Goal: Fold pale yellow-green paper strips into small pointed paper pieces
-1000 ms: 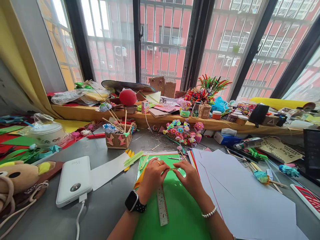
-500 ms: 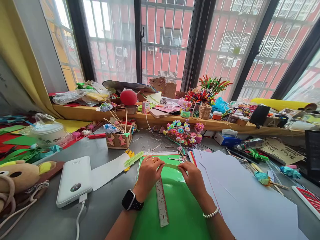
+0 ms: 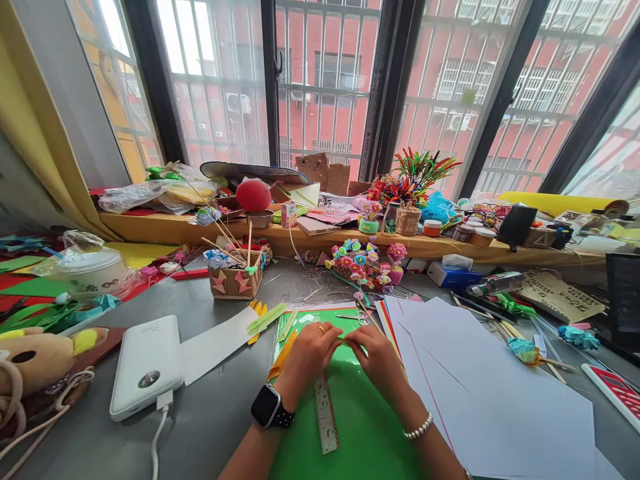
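Observation:
My left hand (image 3: 309,355), with a ring and a black smartwatch on the wrist, and my right hand (image 3: 377,360), with a bead bracelet, meet over a green paper sheet (image 3: 360,427). Both pinch a narrow green paper strip (image 3: 344,339) between their fingertips, close together. A metal ruler (image 3: 326,413) lies on the green sheet just below my hands. Small scissors (image 3: 357,318) rest beyond my fingers at the sheet's far edge.
White paper sheets (image 3: 490,387) spread to the right. A white power bank (image 3: 147,363) with a cable lies at left, beside a plush toy (image 3: 35,360). A cardboard box with sticks (image 3: 235,280), paper flowers (image 3: 363,263) and a cluttered window sill (image 3: 350,243) stand behind.
My hands came closer together on the green strip, after drawing slightly apart half a second ago. The ruler and sheets stayed put.

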Action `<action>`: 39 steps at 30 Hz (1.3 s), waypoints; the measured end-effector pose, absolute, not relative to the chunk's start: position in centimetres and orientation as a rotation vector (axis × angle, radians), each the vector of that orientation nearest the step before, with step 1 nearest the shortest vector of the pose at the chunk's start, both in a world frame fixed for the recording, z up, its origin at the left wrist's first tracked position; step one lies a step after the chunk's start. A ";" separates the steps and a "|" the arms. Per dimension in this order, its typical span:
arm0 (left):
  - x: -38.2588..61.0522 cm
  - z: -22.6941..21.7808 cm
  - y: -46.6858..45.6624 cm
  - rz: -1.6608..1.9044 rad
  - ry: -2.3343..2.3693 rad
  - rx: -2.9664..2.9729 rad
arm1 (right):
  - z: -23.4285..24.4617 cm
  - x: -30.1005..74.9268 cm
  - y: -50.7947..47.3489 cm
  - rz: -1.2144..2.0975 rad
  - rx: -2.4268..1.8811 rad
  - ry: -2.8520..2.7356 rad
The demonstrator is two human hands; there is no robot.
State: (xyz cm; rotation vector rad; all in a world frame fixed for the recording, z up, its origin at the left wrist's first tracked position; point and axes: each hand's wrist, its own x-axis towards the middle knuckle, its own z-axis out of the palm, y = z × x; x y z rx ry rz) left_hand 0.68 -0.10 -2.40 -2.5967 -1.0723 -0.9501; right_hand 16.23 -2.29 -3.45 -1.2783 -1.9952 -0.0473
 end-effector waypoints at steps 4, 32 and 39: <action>0.8 -2.4 -0.2 -0.863 -1.126 -2.580 | -3.4 16.3 -2.4 -0.035 -1.294 -1.977; 0.9 -2.5 -0.4 -0.842 -1.125 -2.610 | -3.1 15.8 -2.6 -0.007 -1.208 -1.967; 1.0 -2.4 -0.5 -0.843 -1.127 -2.614 | -3.2 16.0 -2.6 0.007 -1.266 -1.990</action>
